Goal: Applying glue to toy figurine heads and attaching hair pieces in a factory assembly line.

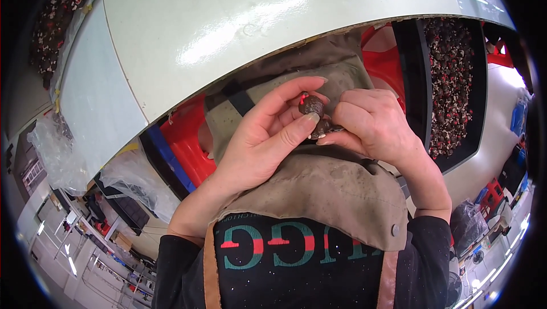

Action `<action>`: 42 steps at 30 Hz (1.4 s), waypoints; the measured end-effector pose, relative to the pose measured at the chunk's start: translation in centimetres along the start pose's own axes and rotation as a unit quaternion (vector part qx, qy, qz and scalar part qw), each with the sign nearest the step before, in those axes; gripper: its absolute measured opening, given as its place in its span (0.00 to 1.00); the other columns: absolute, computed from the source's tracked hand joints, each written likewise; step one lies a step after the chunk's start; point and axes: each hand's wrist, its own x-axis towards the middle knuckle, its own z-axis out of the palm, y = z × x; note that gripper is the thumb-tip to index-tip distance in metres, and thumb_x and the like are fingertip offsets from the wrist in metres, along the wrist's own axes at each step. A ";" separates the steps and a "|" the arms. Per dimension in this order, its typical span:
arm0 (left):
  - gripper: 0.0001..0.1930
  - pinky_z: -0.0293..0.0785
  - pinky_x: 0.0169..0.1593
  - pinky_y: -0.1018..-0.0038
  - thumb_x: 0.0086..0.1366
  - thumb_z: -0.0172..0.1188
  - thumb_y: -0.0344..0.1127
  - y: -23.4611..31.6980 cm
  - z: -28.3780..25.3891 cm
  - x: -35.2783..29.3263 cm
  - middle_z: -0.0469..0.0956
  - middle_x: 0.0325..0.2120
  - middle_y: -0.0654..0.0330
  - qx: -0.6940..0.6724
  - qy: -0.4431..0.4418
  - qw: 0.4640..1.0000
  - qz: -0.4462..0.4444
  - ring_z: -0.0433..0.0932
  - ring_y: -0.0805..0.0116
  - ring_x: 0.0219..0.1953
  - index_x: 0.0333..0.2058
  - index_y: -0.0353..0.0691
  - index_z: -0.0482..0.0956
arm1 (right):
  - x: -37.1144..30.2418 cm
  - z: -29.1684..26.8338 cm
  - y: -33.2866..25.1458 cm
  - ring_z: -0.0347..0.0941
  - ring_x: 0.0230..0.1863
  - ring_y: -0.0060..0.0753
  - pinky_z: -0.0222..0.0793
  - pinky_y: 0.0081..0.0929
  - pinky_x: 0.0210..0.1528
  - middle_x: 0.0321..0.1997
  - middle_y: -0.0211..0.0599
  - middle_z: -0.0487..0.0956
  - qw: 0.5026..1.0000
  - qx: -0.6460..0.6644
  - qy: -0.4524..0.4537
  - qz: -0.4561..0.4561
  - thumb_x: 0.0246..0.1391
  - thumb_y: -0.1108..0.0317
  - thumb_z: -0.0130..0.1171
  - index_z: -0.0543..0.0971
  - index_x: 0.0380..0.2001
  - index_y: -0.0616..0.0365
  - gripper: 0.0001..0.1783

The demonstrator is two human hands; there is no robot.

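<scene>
A small dark brown figure, rounded at the top with a bright red bit on it, is held over my lap. My left hand grips it between the thumb and curled fingers. From the other side, my right hand is closed with its fingertips pinching the figure's lower right part. Something small and pale shows at its lower edge near both thumbs; I cannot make out what. The right fingers hide part of the figure. Beneath the hands lies a khaki apron.
A white table stretches ahead, its front edge beyond my hands. At right, a black bin holds many small dark brown pieces with red and pale parts. A similar pile lies far left. Clear plastic bags hang at left, and red plastic shows beside my lap.
</scene>
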 end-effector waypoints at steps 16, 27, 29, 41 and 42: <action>0.20 0.66 0.52 0.81 0.66 0.50 0.26 0.1 0.1 0.0 0.70 0.45 0.61 0.013 0.001 1.000 0.006 0.69 0.78 0.46 0.56 0.36 0.62 | 0.2 -0.4 0.1 0.65 0.17 0.35 0.56 0.31 0.18 0.16 0.30 0.64 1.000 0.000 -0.010 -0.015 0.41 0.51 0.63 0.68 0.17 0.55 0.21; 0.20 0.67 0.51 0.82 0.65 0.51 0.27 0.2 0.1 -0.1 0.70 0.43 0.63 0.009 0.000 1.000 0.002 0.70 0.79 0.45 0.56 0.36 0.62 | 0.3 -0.6 0.0 0.65 0.17 0.36 0.57 0.31 0.18 0.16 0.31 0.63 1.000 0.008 -0.017 -0.010 0.40 0.51 0.64 0.69 0.18 0.55 0.20; 0.20 0.67 0.50 0.82 0.65 0.51 0.27 0.2 0.2 -0.1 0.70 0.43 0.63 0.007 0.004 1.000 -0.005 0.70 0.79 0.45 0.56 0.36 0.63 | 0.4 -0.7 0.0 0.65 0.17 0.36 0.57 0.32 0.18 0.16 0.31 0.63 1.000 0.007 -0.022 -0.009 0.40 0.52 0.64 0.69 0.18 0.55 0.20; 0.20 0.68 0.46 0.85 0.65 0.53 0.28 0.4 0.3 -0.1 0.71 0.39 0.66 0.016 0.015 0.999 -0.024 0.70 0.82 0.41 0.55 0.36 0.64 | 0.4 -0.9 -0.1 0.66 0.18 0.37 0.59 0.31 0.19 0.16 0.31 0.64 0.999 0.005 -0.030 -0.016 0.39 0.53 0.64 0.69 0.18 0.55 0.19; 0.20 0.68 0.46 0.85 0.65 0.53 0.28 0.4 0.3 -0.2 0.71 0.39 0.66 0.017 0.015 0.999 -0.023 0.70 0.82 0.41 0.55 0.36 0.64 | 0.5 -1.1 -0.2 0.65 0.18 0.37 0.59 0.31 0.19 0.17 0.31 0.64 0.999 -0.003 -0.033 -0.024 0.39 0.52 0.64 0.68 0.18 0.55 0.20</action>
